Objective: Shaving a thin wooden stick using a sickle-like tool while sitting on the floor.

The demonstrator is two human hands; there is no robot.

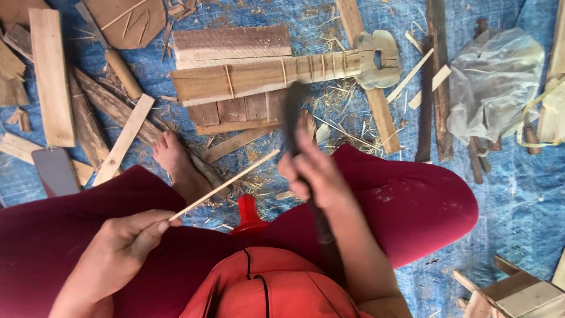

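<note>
Wooden stick pinched in left hand grip, pointing up-right; right hand grip clamped on dark blade.

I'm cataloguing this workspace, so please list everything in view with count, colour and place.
Thin stick: one, pale wood, held at its near end, slanting up to the right.
Dark blade: one, blackish, gripped at centre.
Bundled boards: one tied stack, brown, top centre.
Loose planks: several, tan, left side.
Plastic bag: one, clear grey, upper right.
Tarp: one, blue, underneath everything.
Wood pieces: a few, tan, bottom right corner.
Red trousers: one pair, across the lap.
Bare foot: one, centre left.
Left hand: pinching the stick.
Right hand: wrapped around the blade.
</note>
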